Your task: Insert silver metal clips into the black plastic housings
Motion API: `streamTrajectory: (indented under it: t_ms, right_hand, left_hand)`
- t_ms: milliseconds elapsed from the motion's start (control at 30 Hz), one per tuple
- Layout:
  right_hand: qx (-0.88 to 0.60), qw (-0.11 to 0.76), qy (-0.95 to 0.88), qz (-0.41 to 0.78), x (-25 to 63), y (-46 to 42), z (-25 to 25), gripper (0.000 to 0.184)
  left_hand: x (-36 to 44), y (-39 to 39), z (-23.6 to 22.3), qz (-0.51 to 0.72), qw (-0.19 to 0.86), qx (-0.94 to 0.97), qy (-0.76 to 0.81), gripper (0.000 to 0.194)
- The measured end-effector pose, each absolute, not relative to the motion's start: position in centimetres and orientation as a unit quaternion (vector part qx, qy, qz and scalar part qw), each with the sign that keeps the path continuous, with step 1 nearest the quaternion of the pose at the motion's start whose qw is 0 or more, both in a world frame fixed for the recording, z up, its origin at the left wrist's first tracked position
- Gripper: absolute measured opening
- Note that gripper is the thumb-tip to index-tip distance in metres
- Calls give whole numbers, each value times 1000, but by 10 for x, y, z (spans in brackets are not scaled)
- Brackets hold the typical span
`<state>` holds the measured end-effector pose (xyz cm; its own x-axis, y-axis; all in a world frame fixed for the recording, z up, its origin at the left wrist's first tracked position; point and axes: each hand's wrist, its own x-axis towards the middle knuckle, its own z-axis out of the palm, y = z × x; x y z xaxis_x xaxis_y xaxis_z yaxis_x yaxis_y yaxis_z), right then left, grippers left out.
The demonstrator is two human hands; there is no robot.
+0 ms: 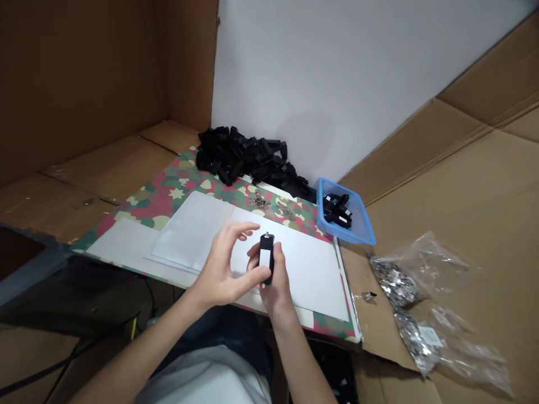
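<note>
Tracking my left hand (221, 266), fingers (242, 227) half-open, empty; large black heap (240, 154) beyond, much left; black-and-white block (266, 258) upright, gripped in my right hand (275, 275); few like pieces (337, 210) in blue mesh basket (322, 210).

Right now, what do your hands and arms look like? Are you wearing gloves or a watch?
My left hand and right hand are bare, with no gloves, rings or watch showing. No sleeves cover my forearms in view. I'm wearing a white top and dark blue trousers.
</note>
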<state>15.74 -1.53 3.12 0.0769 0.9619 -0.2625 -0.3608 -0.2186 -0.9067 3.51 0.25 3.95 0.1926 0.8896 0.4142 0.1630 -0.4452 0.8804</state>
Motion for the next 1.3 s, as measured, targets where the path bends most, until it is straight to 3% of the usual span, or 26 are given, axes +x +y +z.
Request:
streamTrajectory:
  t_ms: [67,200,433,633,733,1033,1200,1300]
  right_hand:
    - [-485,529,-291,633,158,-17,31,58]
    - [-504,507,-273,643,161,-20,26,59]
    - [-489,482,-317,654,165,-23,20,57]
    - [-485,469,-287,680,164,-27,25,57]
    - [-478,470,-287,684,164,-29,24,56]
    - [-479,458,-333,671,166,-32,13,62]
    - [-492,456,-289,683,168,-36,11,59]
    - [-504,454,-267,685,175,-36,10,56]
  left_hand:
    - [32,8,42,486,381,708,342,45]
    - [33,12,44,492,425,682,336,26]
    - [42,10,32,493,492,634,338,21]
    - [39,8,27,470,470,673,323,52]
    - [39,5,28,478,478,664,319,38]
    - [46,-1,21,493,571,572,322,29]
    - [52,-3,11,508,509,604,344,24]
    - [55,-7,0,489,431,657,379,45]
